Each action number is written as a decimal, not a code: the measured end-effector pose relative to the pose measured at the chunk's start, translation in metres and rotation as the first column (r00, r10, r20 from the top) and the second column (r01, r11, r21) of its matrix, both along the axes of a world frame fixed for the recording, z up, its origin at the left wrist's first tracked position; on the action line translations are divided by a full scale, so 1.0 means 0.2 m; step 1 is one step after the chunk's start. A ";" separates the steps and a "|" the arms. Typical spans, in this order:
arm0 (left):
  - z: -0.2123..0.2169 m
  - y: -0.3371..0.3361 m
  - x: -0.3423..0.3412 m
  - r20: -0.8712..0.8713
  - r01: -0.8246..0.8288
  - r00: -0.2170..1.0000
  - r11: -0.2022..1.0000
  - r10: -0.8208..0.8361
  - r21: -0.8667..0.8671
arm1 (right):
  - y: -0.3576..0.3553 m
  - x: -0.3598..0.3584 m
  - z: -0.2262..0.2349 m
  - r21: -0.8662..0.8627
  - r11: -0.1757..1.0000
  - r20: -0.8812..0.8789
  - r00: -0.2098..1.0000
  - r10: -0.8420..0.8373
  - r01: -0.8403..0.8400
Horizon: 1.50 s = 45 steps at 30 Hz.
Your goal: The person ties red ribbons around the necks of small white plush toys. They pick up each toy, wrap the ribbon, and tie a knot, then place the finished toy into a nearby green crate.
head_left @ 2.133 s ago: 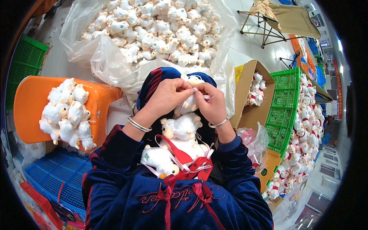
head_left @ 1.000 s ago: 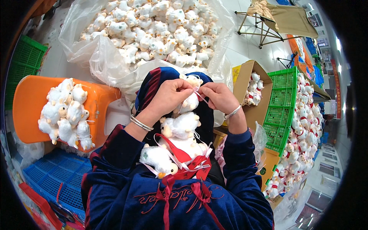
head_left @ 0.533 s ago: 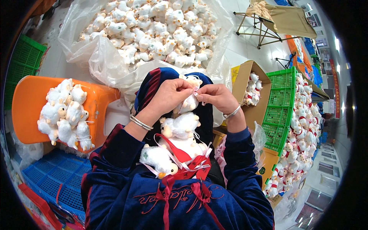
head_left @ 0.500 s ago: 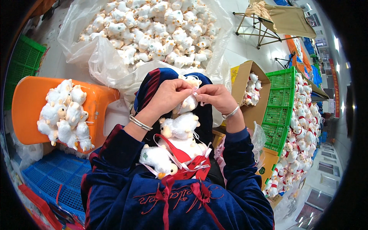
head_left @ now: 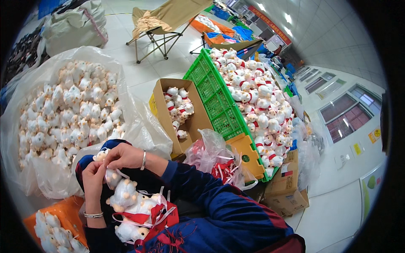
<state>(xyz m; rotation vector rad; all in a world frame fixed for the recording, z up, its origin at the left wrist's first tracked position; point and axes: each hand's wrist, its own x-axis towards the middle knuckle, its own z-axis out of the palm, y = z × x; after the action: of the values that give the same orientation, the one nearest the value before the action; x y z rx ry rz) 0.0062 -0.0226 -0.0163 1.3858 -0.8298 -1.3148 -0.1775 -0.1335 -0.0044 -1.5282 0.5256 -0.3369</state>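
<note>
My left hand and my right hand meet over my lap at the lower left of the picture. Between them they pinch a small white plush toy, and a thin white string hangs from it. My right hand's fingers press on the toy's top while my left hand grips it from the side. Below the hands, a few more white plush toys lie on my lap among red and white ribbons. Both wrists wear a bracelet.
A large clear plastic bag of white plush toys lies at the left. To the right are a cardboard box with toys, a heaped green crate, a plastic bag of red ribbons, and stacked cartons. An orange bin sits lower left, a folding chair behind.
The view has swung to the right, so my hands now sit at the lower left. They stay together on the same small plush toy.
</note>
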 end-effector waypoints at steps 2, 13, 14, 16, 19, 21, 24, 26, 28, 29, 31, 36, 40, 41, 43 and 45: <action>-0.02 0.01 0.02 -0.001 -0.004 1.000 1.000 0.004 -0.006 | 0.02 0.01 0.03 0.110 0.994 0.024 1.000 -0.007 0.005; -0.06 0.01 0.06 -0.019 0.001 1.000 0.999 -0.001 -0.044 | 0.02 0.10 -0.03 0.064 0.997 0.036 0.998 -0.042 0.040; -0.06 0.01 0.06 -0.033 -0.005 0.999 0.999 0.003 -0.048 | 0.02 0.10 -0.02 0.097 0.995 0.020 1.000 -0.024 0.022; -0.07 0.01 0.06 -0.064 -0.013 0.998 0.998 0.010 -0.056 | 0.01 0.09 0.04 0.134 0.991 -0.018 1.000 0.017 -0.014; -0.08 0.01 0.06 -0.053 0.009 0.999 0.998 -0.012 -0.065 | 0.00 0.06 0.10 0.148 0.988 -0.064 0.997 0.053 -0.043; -0.08 0.01 0.04 -0.048 0.011 0.999 0.998 -0.014 -0.062 | -0.01 0.05 0.08 0.157 0.987 -0.069 0.997 0.041 -0.030; -0.06 -0.01 0.00 -0.049 0.017 0.999 0.998 -0.020 -0.063 | -0.01 0.03 -0.02 0.057 0.996 -0.050 0.997 -0.059 0.062; -0.04 0.02 0.04 0.049 -0.003 0.999 0.997 0.006 -0.079 | -0.01 0.07 0.01 0.017 0.999 -0.077 0.997 -0.032 0.033; -0.02 0.01 0.06 0.232 -0.018 0.972 0.997 0.035 -0.074 | -0.02 0.10 0.00 -0.072 0.997 -0.040 0.999 0.001 -0.004; 0.00 0.00 0.03 0.206 -0.015 0.978 0.998 0.025 -0.054 | -0.02 0.06 -0.03 -0.071 0.997 -0.030 0.999 -0.030 0.028; -0.03 -0.01 0.05 0.237 0.033 0.972 0.990 0.000 -0.137 | -0.01 0.06 0.02 0.044 0.999 -0.059 0.998 -0.025 0.028; 0.04 0.01 0.03 0.098 0.025 0.995 0.998 -0.020 -0.052 | 0.04 0.04 0.08 0.015 0.971 -0.182 0.956 -0.231 0.237; 0.03 0.03 0.04 -0.084 0.065 0.994 0.998 -0.067 -0.026 | 0.05 0.05 0.07 0.054 0.959 -0.157 0.951 -0.266 0.277; 0.02 0.03 0.04 -0.109 0.086 0.990 0.995 -0.090 -0.041 | 0.04 0.04 0.04 0.014 0.958 -0.160 0.946 -0.281 0.287; 0.02 0.03 0.03 -0.092 0.075 0.992 0.993 -0.083 -0.088 | 0.05 0.04 0.03 -0.075 0.942 -0.162 0.928 -0.336 0.328; 0.03 0.03 0.02 -0.064 0.076 0.995 0.991 -0.083 -0.106 | 0.07 0.04 0.02 -0.189 0.911 -0.144 0.907 -0.395 0.367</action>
<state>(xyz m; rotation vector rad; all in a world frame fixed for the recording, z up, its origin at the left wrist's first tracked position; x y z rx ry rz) 0.0097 -0.0161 -0.0107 1.2315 -0.9021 -1.3529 -0.1688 -0.1202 -0.0010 -1.6130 0.9682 -0.5569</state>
